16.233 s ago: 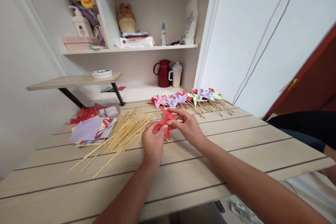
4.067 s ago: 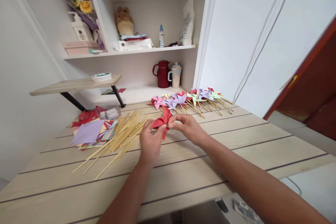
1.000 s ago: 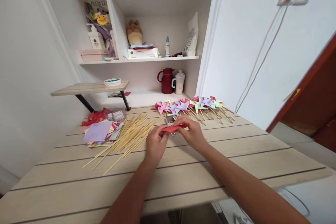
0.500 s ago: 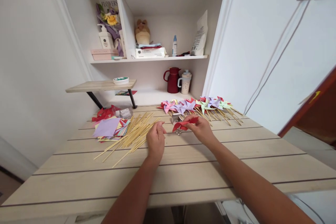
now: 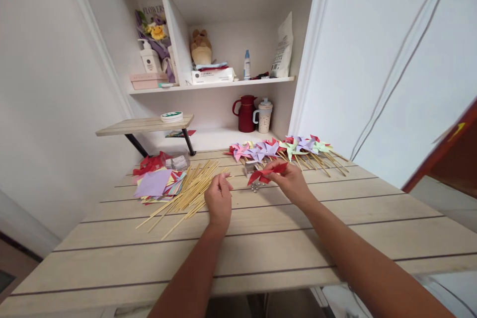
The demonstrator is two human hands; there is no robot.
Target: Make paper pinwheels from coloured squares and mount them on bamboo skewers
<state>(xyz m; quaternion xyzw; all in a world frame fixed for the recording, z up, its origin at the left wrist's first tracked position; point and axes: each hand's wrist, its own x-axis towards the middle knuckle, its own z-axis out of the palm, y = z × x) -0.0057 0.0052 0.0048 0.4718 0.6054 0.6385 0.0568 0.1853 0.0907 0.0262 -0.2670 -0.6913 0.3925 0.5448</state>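
My right hand (image 5: 290,183) pinches a red paper pinwheel (image 5: 266,174) above the table. Below it lie small shiny silvery pins (image 5: 255,187), beside a small clear box (image 5: 250,169) that the paper partly hides. My left hand (image 5: 219,198) is closed, thumb against curled fingers; whatever it may hold is too small or hidden to name. Just left of that hand spreads a loose pile of thin wooden sticks (image 5: 186,195). Farther left sits a stack of coloured paper squares (image 5: 152,184), a lilac one on top.
Finished pinwheels on sticks (image 5: 264,151) lie along the table's back right. Red paper pieces (image 5: 149,164) and a clear packet (image 5: 176,161) rest behind the paper stack. A small raised stand (image 5: 145,125) is at back left. A red jug (image 5: 246,114) and a cup (image 5: 265,117) stand behind.
My left hand has shifted slightly left and down, away from the pinwheel. My right hand still holds the red pinwheel, a little farther right. The camera view has turned slightly.
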